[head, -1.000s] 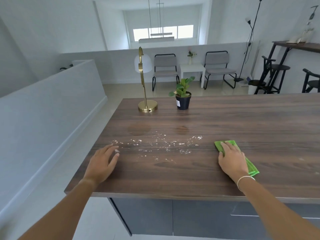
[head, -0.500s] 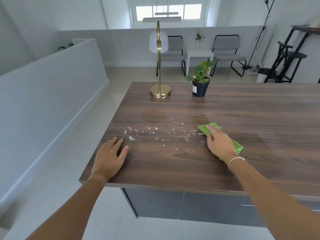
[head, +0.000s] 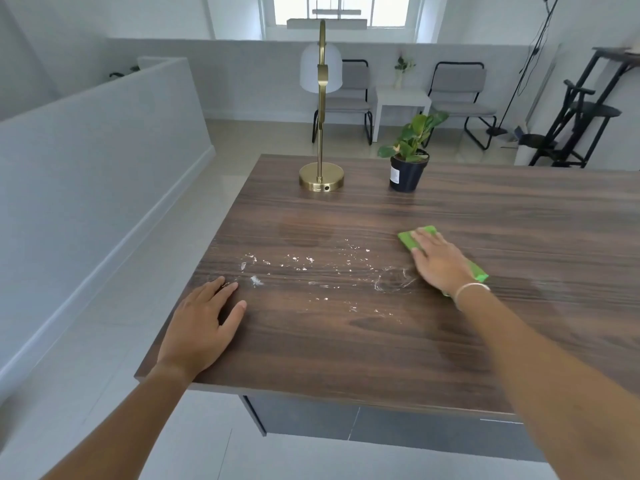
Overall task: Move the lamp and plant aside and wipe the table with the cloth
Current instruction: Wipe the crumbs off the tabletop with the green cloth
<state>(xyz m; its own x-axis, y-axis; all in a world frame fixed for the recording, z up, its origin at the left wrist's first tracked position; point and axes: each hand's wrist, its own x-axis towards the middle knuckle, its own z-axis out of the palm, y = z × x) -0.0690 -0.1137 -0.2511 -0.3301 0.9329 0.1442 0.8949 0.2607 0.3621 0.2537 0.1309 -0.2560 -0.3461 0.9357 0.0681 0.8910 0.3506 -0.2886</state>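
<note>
A dark wooden table [head: 450,341] fills the view. White crumbs and smears [head: 311,268] lie across its near left part. My right hand [head: 438,263] presses flat on a green cloth [head: 408,239] just right of the smears. Flat on the table near the left corner rests my left hand [head: 202,323], fingers apart, holding nothing. A brass lamp [head: 321,174] with a white shade stands at the far edge. A small green plant in a black pot [head: 407,171] stands to the lamp's right.
The table's left edge drops to a pale tiled floor beside a low white wall [head: 97,140]. Beyond the far edge stand two grey chairs [head: 457,95] and a white side table [head: 401,102]. A black stool [head: 585,126] stands at the far right.
My right hand slid the green cloth leftward to the edge of the crumbs, leaving a wet smear there. My left hand stayed flat on the table. The view tilted down and shifted left.
</note>
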